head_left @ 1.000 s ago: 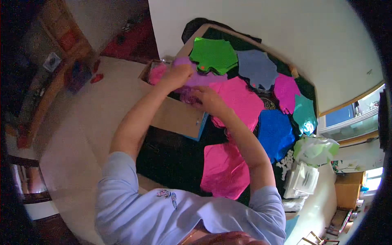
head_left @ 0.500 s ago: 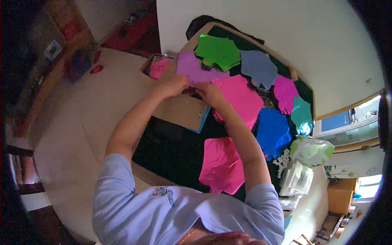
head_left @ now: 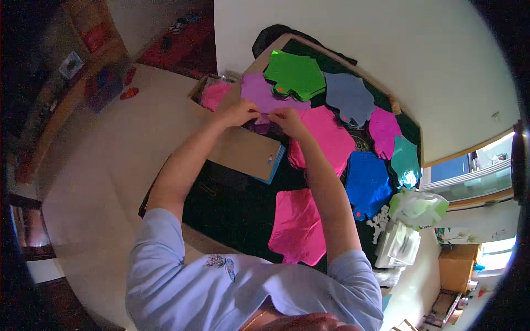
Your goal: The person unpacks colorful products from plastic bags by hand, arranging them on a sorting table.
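Observation:
A flat light purple foil piece (head_left: 259, 91) with a shaped outline, possibly an uninflated foil balloon, lies at the table's far left part. My left hand (head_left: 241, 113) and my right hand (head_left: 286, 119) pinch its near narrow end a short way apart, fingertips closed on it. Just below them is a darker purple patch, partly hidden. Nearer to me, a brown cardboard-backed clipboard or folder with a blue edge (head_left: 248, 153) rests on the dark tabletop. A stack of green foil pieces (head_left: 295, 74) overlaps the purple one, and bright pink foil pieces (head_left: 326, 138) lie beside my right forearm.
More flat foil stacks, grey-blue (head_left: 349, 96), magenta (head_left: 384, 131), teal (head_left: 406, 160), blue (head_left: 369, 179) and pink (head_left: 298, 226), cover the dark green tabletop (head_left: 221, 190). White packets (head_left: 398, 245) and a plastic bag (head_left: 418, 207) sit at the right. A box with pink contents (head_left: 216, 95) stands beyond the left edge.
My hands have shifted slightly at the purple foil's near end, and more of that end shows between the fingertips. The whole view has moved a little.

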A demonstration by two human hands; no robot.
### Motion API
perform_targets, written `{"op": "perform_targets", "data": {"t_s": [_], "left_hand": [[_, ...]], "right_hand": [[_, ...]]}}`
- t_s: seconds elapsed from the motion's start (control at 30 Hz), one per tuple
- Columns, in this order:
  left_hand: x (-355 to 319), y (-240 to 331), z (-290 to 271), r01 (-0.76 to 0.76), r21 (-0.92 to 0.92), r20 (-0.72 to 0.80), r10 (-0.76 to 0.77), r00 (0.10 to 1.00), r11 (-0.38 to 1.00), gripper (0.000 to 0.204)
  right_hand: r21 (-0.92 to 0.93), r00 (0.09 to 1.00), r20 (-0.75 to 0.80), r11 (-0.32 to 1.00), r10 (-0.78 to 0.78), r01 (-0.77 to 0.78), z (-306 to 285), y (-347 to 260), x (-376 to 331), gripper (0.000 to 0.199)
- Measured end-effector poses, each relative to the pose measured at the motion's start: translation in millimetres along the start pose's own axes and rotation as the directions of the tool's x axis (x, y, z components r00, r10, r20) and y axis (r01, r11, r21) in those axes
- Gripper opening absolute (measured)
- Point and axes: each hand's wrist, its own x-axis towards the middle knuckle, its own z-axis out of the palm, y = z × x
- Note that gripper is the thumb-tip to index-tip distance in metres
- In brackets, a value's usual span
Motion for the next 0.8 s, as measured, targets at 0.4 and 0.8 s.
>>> {"op": "perform_targets", "data": {"t_s": [0.4,0.8], "left_hand": [[2.8,30.9,3.2,0.125,-0.114,-0.171,-0.144,0.975,0.986,0.016],[10.2,38.7,26.6,-0.112,0.749,0.07,0.09,0.994,0.653,0.03]], "right_hand": [[0.02,0.995,-0.066,0.997,-0.068,0.07,4.4,-2.9,4.4,0.017],[-0.209,0.952,-0.286,0.977,-0.107,0.047,-8.7,7.7,37.1,0.025]]}}
